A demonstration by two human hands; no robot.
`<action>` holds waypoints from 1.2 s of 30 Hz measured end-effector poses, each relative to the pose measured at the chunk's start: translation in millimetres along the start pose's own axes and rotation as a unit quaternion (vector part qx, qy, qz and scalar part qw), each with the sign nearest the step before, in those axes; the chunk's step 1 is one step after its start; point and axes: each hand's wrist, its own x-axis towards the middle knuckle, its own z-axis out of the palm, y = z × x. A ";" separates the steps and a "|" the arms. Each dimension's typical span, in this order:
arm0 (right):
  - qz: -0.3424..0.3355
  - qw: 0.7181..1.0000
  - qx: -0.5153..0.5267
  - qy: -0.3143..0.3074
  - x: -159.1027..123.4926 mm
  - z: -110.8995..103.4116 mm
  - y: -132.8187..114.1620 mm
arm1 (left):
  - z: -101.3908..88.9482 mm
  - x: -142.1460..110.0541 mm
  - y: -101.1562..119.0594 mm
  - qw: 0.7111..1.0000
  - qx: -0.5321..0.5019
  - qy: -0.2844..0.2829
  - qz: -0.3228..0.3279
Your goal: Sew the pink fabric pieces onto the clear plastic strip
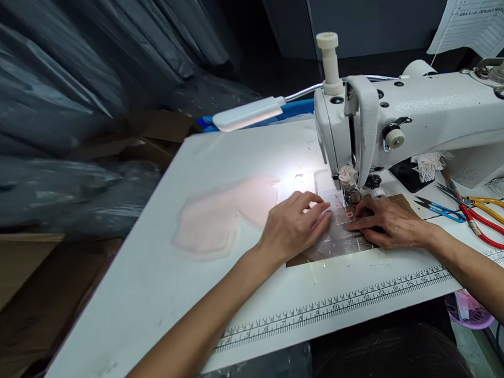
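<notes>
My left hand point(297, 223) is left of the presser foot point(352, 196) of a white sewing machine point(423, 114). Its fingers are bent together above a clear sheet, and whatever lies between the tips is too small to make out. On the other side of the foot, my right hand point(387, 223) rests with fingers bent and apart. Beneath both hands is a brown plate point(320, 255) partly covered by the clear sheet point(334, 244) with small red marks. A small pale pink ruffled piece point(347, 174) sits by the needle area.
Blurred pale pink fabric pieces point(215, 218) lie on the white table point(148, 308) at left. Blue thread snips point(440, 209) and red- and yellow-handled scissors point(485, 225) are at right. A lit lamp point(249, 113) hangs over the table. A printed ruler point(334, 307) follows the front edge.
</notes>
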 end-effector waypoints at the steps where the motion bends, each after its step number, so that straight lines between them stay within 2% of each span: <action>1: 0.003 1.000 0.000 0.001 0.0 0.5 0.0 | 2.3 3.8 0.2 0.999 0.008 -0.012 0.053; 3: 0.006 1.000 -0.001 0.001 0.1 1.2 -0.3 | 7.3 9.9 -0.3 0.993 0.011 -0.039 0.110; 7: 0.008 1.000 -0.004 0.010 0.2 2.3 -1.3 | 17.6 15.0 -4.6 0.985 0.014 -0.107 0.132; 14: 0.015 0.999 -0.002 0.043 -0.3 3.2 -1.8 | 24.9 21.6 -8.7 0.979 -0.058 -0.188 0.049; 18: 0.006 0.999 -0.008 0.044 -0.3 2.9 -1.8 | 21.7 19.2 -8.9 0.977 -0.102 -0.188 0.025; 29: -0.013 0.998 -0.028 0.048 0.4 1.8 -2.9 | 18.8 17.2 -7.1 0.976 -0.090 -0.196 0.024; 36: 0.003 0.999 -0.025 0.037 -1.2 4.4 -0.4 | 19.9 14.7 -8.2 0.976 -0.105 -0.191 0.017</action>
